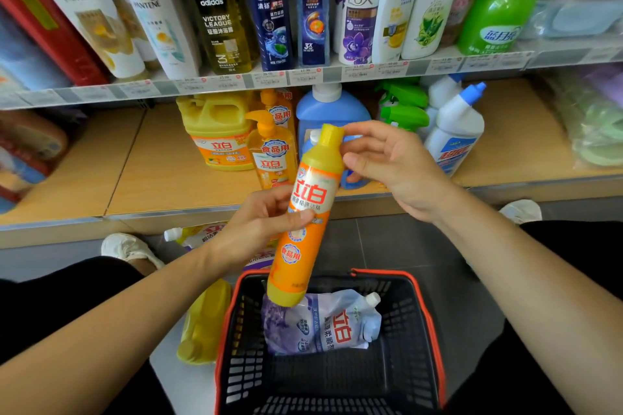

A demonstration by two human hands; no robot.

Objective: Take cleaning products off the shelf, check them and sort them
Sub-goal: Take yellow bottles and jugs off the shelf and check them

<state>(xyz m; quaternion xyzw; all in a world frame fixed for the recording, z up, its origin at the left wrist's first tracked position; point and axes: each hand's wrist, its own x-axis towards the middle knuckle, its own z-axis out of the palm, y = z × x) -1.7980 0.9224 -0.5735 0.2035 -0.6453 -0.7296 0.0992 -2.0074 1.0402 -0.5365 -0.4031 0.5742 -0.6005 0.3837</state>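
A tall yellow and orange dish soap bottle [308,212] hangs tilted over the black basket with a red rim [428,313]. My left hand [259,222] grips the bottle around its middle. My right hand [387,162] holds the bottle near its yellow cap, fingertips on the neck. A purple and white refill pouch [330,323] lies inside the basket below the bottle. On the lower shelf stand a yellow jug [215,131], an orange pump bottle [273,152], a blue detergent bottle [328,111] and a white toilet cleaner bottle [455,128].
The upper shelf [303,77] carries shampoo and body wash bottles. A yellow bottle [202,323] lies on the floor left of the basket, with another pouch [199,234] beyond it. My knees and white shoes flank the basket. Green spray bottles [404,108] stand behind the toilet cleaner.
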